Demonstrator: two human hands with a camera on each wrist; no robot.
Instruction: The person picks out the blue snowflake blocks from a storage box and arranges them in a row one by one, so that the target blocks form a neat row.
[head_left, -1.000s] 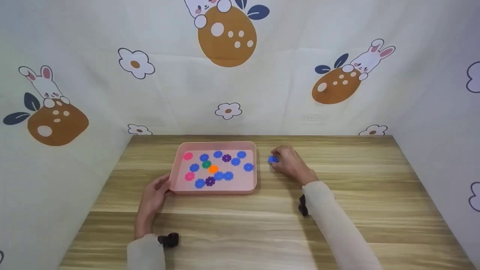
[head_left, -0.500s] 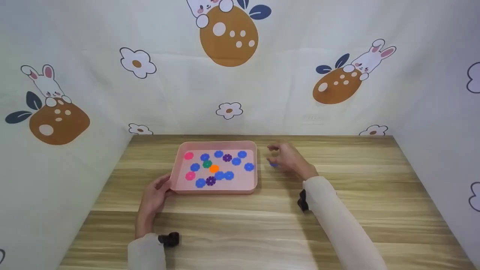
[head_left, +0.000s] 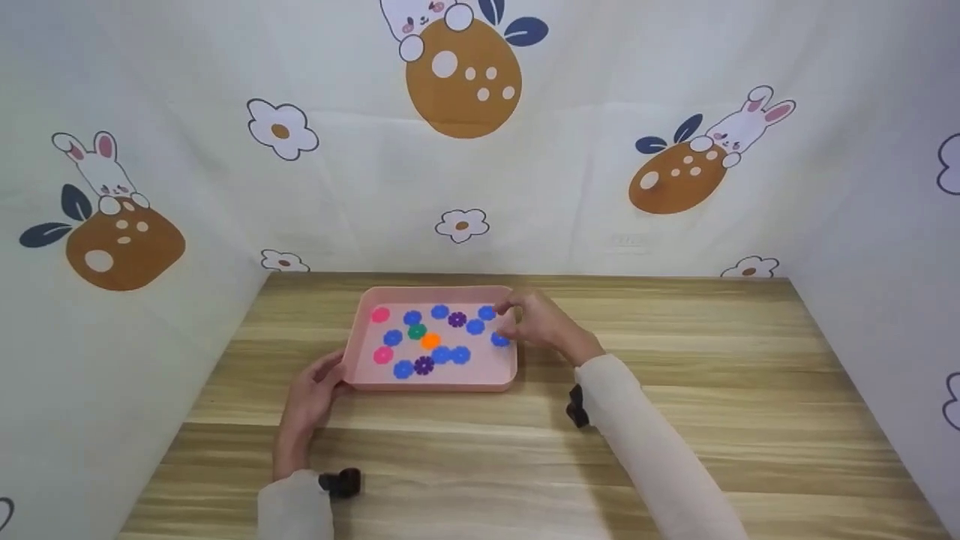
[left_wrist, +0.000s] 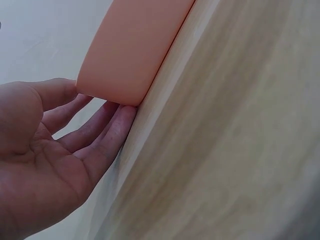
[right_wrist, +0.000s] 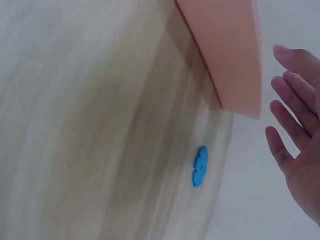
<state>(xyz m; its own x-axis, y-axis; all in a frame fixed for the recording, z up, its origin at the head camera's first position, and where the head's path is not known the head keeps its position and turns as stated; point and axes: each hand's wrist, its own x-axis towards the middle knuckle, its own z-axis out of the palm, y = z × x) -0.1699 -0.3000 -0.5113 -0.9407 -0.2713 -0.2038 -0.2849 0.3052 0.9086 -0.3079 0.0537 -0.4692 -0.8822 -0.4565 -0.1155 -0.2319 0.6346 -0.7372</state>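
Observation:
A shallow pink tray lies on the table with several flower-shaped plastic discs in it, blue, purple, pink, green and orange. At its near left corner my left hand holds on, thumb near the rim and fingers against the lower wall. Over the right rim hovers my right hand, fingers apart and loosely bent, with nothing visible between them. Under it are a blue disc and another, partly covered. The right wrist view shows a blue flower piece on the table outside the tray; the right hand hides it in the head view.
The wood-grain table spreads around the tray. A pale curtain printed with rabbits and flowers encloses the back and sides. Dark wrist cameras, one of them the left camera, protrude from both sleeves.
My right hand has let go of the blue piece on the table right of the tray, then moved left over the tray's right rim. The left hand stays at its corner.

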